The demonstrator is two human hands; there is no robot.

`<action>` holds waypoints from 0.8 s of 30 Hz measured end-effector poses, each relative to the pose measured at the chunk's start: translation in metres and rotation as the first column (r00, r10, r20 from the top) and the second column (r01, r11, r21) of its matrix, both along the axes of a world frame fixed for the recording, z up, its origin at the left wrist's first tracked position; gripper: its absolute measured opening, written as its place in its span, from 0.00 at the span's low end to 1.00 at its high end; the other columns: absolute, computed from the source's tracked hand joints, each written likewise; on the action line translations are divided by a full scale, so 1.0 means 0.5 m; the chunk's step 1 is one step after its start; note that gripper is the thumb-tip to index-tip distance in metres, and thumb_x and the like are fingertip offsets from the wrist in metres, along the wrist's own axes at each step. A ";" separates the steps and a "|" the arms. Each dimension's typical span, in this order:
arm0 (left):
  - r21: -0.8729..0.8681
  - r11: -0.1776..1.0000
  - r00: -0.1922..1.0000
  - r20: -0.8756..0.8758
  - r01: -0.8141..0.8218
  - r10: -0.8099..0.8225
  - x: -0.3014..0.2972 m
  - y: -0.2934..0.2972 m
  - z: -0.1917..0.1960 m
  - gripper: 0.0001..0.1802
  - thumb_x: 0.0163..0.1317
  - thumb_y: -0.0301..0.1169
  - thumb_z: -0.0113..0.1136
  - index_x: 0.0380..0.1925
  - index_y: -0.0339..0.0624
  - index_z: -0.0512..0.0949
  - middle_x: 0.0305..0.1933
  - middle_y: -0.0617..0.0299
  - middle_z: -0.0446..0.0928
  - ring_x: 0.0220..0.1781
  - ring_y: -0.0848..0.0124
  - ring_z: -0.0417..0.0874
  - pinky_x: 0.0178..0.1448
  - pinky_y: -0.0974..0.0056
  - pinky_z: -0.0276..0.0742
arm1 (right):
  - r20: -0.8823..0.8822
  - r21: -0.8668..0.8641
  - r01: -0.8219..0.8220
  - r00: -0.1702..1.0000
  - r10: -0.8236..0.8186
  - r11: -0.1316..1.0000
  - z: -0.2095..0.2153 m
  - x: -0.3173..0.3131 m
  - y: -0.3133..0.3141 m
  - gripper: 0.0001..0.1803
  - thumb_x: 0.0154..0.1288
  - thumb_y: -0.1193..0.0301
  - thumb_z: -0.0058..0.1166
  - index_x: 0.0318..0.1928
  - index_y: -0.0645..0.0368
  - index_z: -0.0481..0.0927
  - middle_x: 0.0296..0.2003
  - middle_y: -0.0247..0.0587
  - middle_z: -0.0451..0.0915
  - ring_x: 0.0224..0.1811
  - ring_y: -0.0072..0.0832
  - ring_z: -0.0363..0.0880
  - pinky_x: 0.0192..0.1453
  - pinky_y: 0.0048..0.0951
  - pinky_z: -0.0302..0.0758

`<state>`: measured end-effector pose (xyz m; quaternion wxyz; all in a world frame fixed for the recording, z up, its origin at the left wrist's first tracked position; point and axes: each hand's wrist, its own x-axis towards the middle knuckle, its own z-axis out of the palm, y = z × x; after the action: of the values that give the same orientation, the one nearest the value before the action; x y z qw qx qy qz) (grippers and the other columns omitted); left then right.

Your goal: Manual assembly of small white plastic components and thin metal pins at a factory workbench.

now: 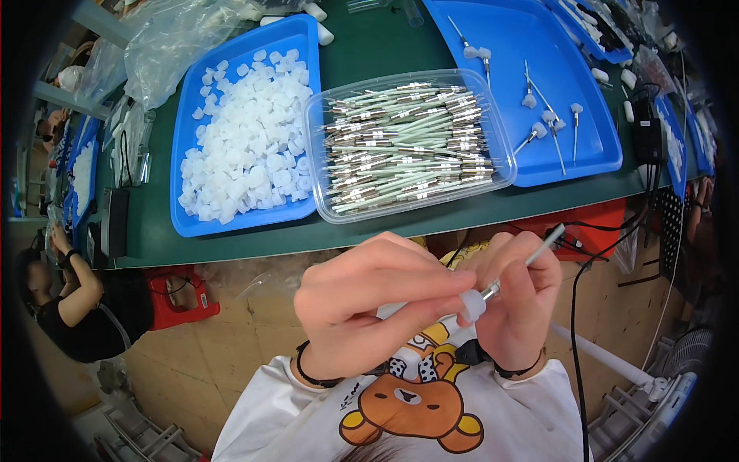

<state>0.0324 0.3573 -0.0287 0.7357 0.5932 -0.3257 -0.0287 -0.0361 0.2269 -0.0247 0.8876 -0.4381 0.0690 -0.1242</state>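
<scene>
Slender pale-green rod [543, 246] with a silver metal collar, held short of the near edge of a flat dark-green table [379, 48].
On the table stand a right-hand blue plastic tray [596, 148] bearing several capped rods [575, 132], a left-hand blue plastic tray [279, 36] heaped with small translucent-white plastic pieces [250, 146], and, between them, a clear rectangular plastic container [504, 173] filled with layered pale-green rods [408, 146]. The right hand [519, 302] is clamped on the slender rod, which tilts up toward the right. The left hand [369, 291] has thumb and forefinger nearly together at the rod's lower end, against a translucent-white plastic cap [473, 306]; whether they pinch it cannot be told.
</scene>
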 end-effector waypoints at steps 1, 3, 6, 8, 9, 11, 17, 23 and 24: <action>-0.034 0.999 0.999 -0.029 0.038 -0.039 0.001 0.001 -0.005 0.12 0.40 0.19 0.64 0.29 0.32 0.79 0.27 0.55 0.78 0.27 0.67 0.76 0.31 0.68 0.70 | 0.019 0.037 -0.031 0.999 0.030 0.999 -0.002 0.000 0.000 0.04 0.59 0.79 0.47 0.29 0.68 0.70 0.26 0.46 0.73 0.21 0.25 0.75 0.24 0.22 0.73; -0.107 0.988 0.989 -0.083 0.112 -0.121 0.004 0.002 -0.011 0.15 0.39 0.13 0.62 0.32 0.32 0.79 0.31 0.55 0.78 0.30 0.68 0.78 0.34 0.68 0.72 | 0.060 0.107 -0.093 0.994 0.087 0.990 -0.005 0.002 -0.001 0.04 0.59 0.78 0.47 0.29 0.67 0.70 0.25 0.45 0.73 0.20 0.24 0.73 0.25 0.21 0.71; -0.105 0.985 0.977 -0.151 0.138 -0.153 0.002 0.001 -0.009 0.15 0.38 0.14 0.63 0.31 0.32 0.79 0.31 0.54 0.78 0.31 0.67 0.78 0.35 0.68 0.71 | 0.076 -0.059 -0.011 0.997 0.016 0.998 -0.010 0.002 -0.002 0.04 0.58 0.78 0.48 0.28 0.67 0.70 0.24 0.43 0.72 0.21 0.22 0.71 0.25 0.20 0.68; -0.121 0.982 0.970 -0.176 0.147 -0.167 0.001 -0.001 -0.002 0.15 0.37 0.13 0.63 0.31 0.32 0.80 0.30 0.54 0.78 0.31 0.67 0.78 0.35 0.67 0.72 | 0.148 -0.147 0.001 0.989 0.022 0.989 -0.015 0.004 -0.008 0.03 0.57 0.79 0.49 0.29 0.67 0.72 0.24 0.43 0.72 0.21 0.22 0.70 0.25 0.20 0.67; -0.129 0.980 0.966 -0.189 0.152 -0.175 0.001 -0.001 0.001 0.15 0.37 0.13 0.63 0.30 0.32 0.80 0.30 0.54 0.78 0.31 0.66 0.78 0.35 0.67 0.72 | 0.183 -0.191 0.009 0.983 0.026 0.982 -0.017 0.005 -0.011 0.02 0.56 0.80 0.49 0.29 0.67 0.72 0.24 0.42 0.73 0.22 0.22 0.70 0.25 0.20 0.66; -0.173 0.965 0.954 -0.195 0.196 -0.228 0.009 -0.001 -0.012 0.16 0.35 0.13 0.64 0.30 0.32 0.80 0.30 0.54 0.78 0.32 0.66 0.78 0.36 0.67 0.72 | 0.191 -0.236 0.016 0.981 0.030 0.972 -0.022 0.006 -0.015 0.01 0.54 0.80 0.51 0.28 0.67 0.74 0.23 0.42 0.73 0.22 0.22 0.69 0.25 0.20 0.65; -0.185 0.960 0.936 -0.245 0.210 -0.252 0.016 -0.005 -0.026 0.16 0.35 0.10 0.61 0.29 0.30 0.79 0.30 0.52 0.78 0.33 0.65 0.78 0.37 0.67 0.73 | 0.173 -0.273 0.091 0.984 -0.044 0.958 -0.026 0.010 -0.012 0.03 0.51 0.81 0.55 0.27 0.67 0.75 0.23 0.42 0.74 0.22 0.23 0.69 0.24 0.21 0.63; -0.170 0.954 0.907 -0.306 0.247 -0.289 0.024 -0.004 -0.026 0.16 0.35 0.09 0.58 0.29 0.30 0.80 0.29 0.52 0.77 0.33 0.65 0.77 0.37 0.67 0.73 | 0.230 -0.352 0.111 0.973 -0.029 0.929 -0.039 0.014 -0.015 0.03 0.50 0.81 0.57 0.26 0.67 0.75 0.22 0.42 0.74 0.21 0.25 0.70 0.23 0.23 0.64; -0.155 0.957 0.907 -0.312 0.246 -0.283 0.027 -0.004 -0.024 0.16 0.35 0.09 0.58 0.28 0.30 0.80 0.29 0.52 0.77 0.33 0.65 0.77 0.37 0.67 0.73 | 0.229 -0.375 0.115 0.973 -0.028 0.920 -0.037 0.016 -0.015 0.03 0.50 0.81 0.57 0.26 0.67 0.75 0.21 0.42 0.74 0.20 0.26 0.71 0.22 0.23 0.65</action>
<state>0.0458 0.3555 -0.0405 0.8012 0.4880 -0.2761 -0.2090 -0.0282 0.2195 -0.0434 0.7808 -0.5851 -0.0392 -0.2154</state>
